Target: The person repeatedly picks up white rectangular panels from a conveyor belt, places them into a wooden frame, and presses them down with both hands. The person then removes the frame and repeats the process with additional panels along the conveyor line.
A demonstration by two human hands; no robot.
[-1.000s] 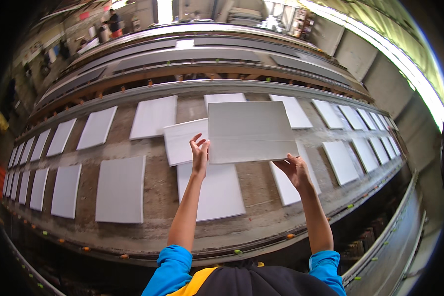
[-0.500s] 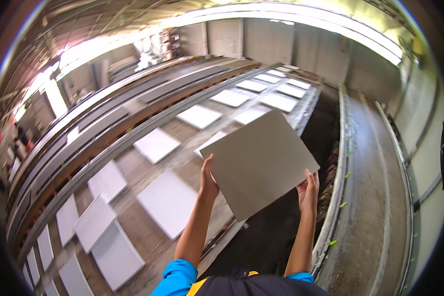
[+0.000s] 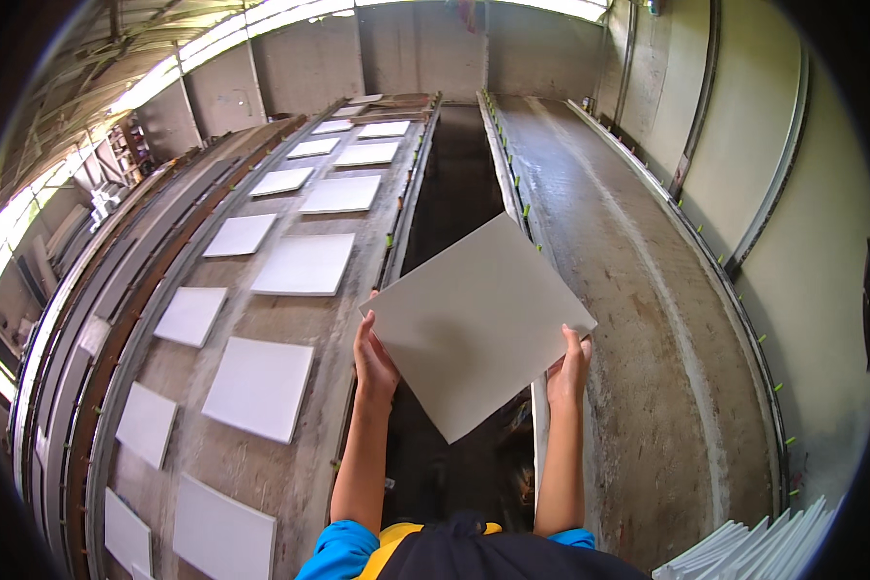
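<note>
A flat, pale grey square panel is held up in front of me, turned so that its corners point up, down and to the sides. My left hand grips its left corner, with the thumb on the near face. At the right corner, my right hand grips it the same way, thumb in front and fingers behind. The panel hangs over the dark gap between two long work surfaces, touching neither hand's neighbouring surface as far as I can see.
Left of me, a long, stained table bears several white panels in two rows. Another long surface runs along the right, beside a pale wall. A stack of thin white sheets stands at the lower right. Green clips line the edges.
My view has swung to the right, so the table of panels now runs straight ahead on the left. Both hands keep hold of the panel, and the white stack has come into view.
</note>
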